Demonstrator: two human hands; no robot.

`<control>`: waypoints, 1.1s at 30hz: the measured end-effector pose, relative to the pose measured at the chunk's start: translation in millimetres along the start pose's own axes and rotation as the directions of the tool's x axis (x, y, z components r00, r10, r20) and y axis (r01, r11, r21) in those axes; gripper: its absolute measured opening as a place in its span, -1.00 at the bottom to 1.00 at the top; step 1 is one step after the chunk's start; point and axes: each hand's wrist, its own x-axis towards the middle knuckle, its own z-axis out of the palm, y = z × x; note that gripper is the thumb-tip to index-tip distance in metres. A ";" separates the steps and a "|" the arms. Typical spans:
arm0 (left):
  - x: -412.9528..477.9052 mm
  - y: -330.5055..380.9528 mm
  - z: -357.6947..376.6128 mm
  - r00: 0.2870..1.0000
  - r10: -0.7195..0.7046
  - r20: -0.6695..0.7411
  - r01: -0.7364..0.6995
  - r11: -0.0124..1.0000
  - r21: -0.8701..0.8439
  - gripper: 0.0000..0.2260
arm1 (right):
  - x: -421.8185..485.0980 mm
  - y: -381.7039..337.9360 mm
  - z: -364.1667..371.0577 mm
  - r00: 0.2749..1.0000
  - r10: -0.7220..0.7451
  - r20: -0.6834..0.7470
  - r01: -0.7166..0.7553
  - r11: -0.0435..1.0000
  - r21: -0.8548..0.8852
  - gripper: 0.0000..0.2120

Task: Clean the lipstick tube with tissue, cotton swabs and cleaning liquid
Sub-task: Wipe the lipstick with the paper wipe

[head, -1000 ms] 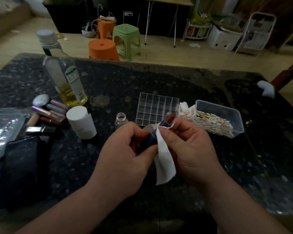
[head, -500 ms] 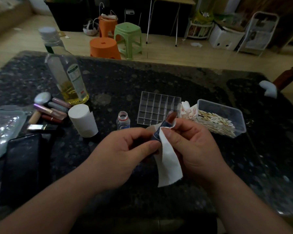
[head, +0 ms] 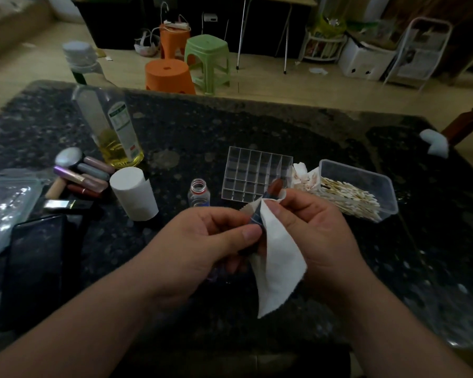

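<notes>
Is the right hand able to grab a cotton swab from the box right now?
Probably not yet: the right hand is busy pinching the tissue. The way to the open swab box looks free, though.

**A lived-in room in a home, seen across a table**

A dark speckled stone table (head: 257, 126) stands on a pale wood-look floor (head: 298, 85). Beyond it are orange plastic stools (head: 166, 76), a green stool (head: 207, 54) and the thin metal legs of another table (head: 286, 42). A white box (head: 365, 61) and a white wire rack (head: 421, 50) sit by dark furniture. Personal things lie on the table: makeup tubes (head: 85, 173), a bottle of yellow liquid (head: 112, 126) and a clear tub (head: 366, 175) of cotton swabs (head: 347, 196)
</notes>
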 end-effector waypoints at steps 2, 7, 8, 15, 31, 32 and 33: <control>1.8 -1.2 -4.8 0.975 -0.039 0.218 0.075 0.984 -0.160 -0.81 | -1.2 -3.1 0.7 1.000 0.017 0.023 -0.019 0.998 0.056 -0.73; 3.9 -4.0 -5.8 0.914 -0.003 0.405 0.142 0.939 -0.312 -0.73 | -1.4 -6.1 -0.8 0.999 0.033 0.018 -0.035 0.995 0.095 -0.63; 4.7 -5.8 -5.7 0.924 0.001 0.382 0.128 0.941 -0.312 -0.74 | -1.0 -5.5 -2.0 0.999 0.031 0.008 -0.031 0.996 0.086 -0.63; -0.6 -1.0 9.0 0.996 0.080 -0.042 -0.077 0.993 0.089 -0.82 | 4.6 9.3 -10.5 0.994 -0.096 -0.054 0.091 0.992 -0.087 -0.80; -3.1 -3.0 6.3 0.997 -0.064 0.044 0.066 0.996 -0.058 -0.74 | 9.3 11.0 -4.4 0.993 -0.029 -0.114 0.031 0.999 0.013 -0.79; -3.8 -2.7 8.2 0.996 -0.078 0.052 0.083 0.992 -0.099 -0.74 | 9.9 12.0 -4.7 0.993 -0.029 -0.114 0.031 0.999 0.014 -0.79; -4.4 -2.7 10.0 0.995 -0.089 0.049 0.095 0.985 -0.142 -0.74 | 9.9 11.9 -4.6 0.993 -0.026 -0.113 0.028 1.000 0.013 -0.80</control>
